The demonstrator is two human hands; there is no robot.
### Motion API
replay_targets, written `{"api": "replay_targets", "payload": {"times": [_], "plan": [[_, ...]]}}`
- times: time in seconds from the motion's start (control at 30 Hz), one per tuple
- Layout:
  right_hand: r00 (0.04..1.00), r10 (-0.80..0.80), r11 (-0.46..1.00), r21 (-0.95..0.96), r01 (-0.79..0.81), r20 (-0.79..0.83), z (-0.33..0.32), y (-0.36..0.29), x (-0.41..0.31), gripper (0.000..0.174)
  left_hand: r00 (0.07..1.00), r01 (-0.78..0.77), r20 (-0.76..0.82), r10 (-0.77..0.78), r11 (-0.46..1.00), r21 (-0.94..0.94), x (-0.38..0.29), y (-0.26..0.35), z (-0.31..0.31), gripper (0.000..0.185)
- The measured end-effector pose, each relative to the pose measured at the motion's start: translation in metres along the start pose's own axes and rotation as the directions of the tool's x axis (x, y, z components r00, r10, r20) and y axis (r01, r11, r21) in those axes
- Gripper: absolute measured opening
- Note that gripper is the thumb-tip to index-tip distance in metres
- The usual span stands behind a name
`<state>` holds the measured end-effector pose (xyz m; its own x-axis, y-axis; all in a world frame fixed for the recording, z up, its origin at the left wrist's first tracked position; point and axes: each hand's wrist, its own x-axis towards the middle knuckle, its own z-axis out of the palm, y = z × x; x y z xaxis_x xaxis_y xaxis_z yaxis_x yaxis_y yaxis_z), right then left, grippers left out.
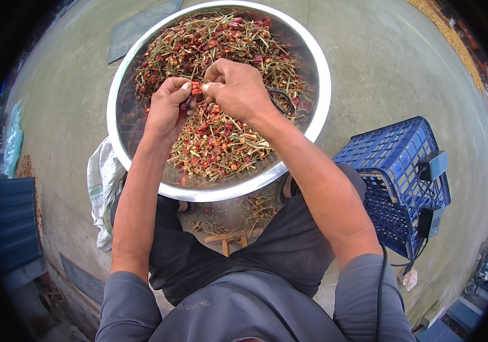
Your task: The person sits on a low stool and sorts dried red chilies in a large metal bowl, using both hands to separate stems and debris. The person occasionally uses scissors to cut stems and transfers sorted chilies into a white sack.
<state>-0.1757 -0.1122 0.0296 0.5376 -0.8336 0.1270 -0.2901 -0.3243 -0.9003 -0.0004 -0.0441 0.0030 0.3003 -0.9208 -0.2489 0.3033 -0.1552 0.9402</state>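
Observation:
A wide steel basin (326, 77) stands before me, heaped with dry stems and broken red pieces (214, 40) that look like dried chilli. Over the middle of the heap, my left hand (169, 104) pinches a small red piece (196, 88) between thumb and finger. A darker red piece (184, 105) is tucked under its lower fingers. My right hand (242, 87) meets it from the other side, thumb and forefinger closed at the edge of the same red piece. Beside my right wrist, a black loop (286, 101), perhaps a tool handle, lies on the stems.
To the right, a blue plastic crate (393, 179) carries small dark devices with a cable (417, 256). A white woven sack (103, 192) lies left of the basin. Between my legs are a wooden stool part (231, 237) and scattered stems (259, 209) on the concrete floor (69, 128).

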Motion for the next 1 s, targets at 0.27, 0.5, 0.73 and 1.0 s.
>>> {"api": "replay_targets", "payload": {"times": [0.27,0.5,0.73,1.0], "plan": [[0.999,-0.015,0.997,0.069,0.018,-0.038,-0.002,0.002,-0.001,0.02,0.997,0.02,0.072,-0.007,0.985,-0.173,0.005,0.01,-0.014,0.016],[1.0,-0.015,0.998,0.054,0.016,-0.023,0.002,-0.002,-0.003,0.019,0.983,0.006,0.183,0.004,0.998,-0.057,-0.005,0.005,0.009,0.013],[0.996,-0.021,0.939,0.339,0.049,-0.087,-0.007,-0.016,-0.002,0.022,0.998,-0.025,-0.061,0.027,0.999,0.027,0.026,-0.001,-0.023,0.011],[0.969,0.236,0.69,0.69,-0.22,0.074,-0.036,-0.01,-0.002,0.019,0.975,0.201,-0.181,-0.128,0.858,0.473,0.084,-0.077,-0.082,0.014]]}}
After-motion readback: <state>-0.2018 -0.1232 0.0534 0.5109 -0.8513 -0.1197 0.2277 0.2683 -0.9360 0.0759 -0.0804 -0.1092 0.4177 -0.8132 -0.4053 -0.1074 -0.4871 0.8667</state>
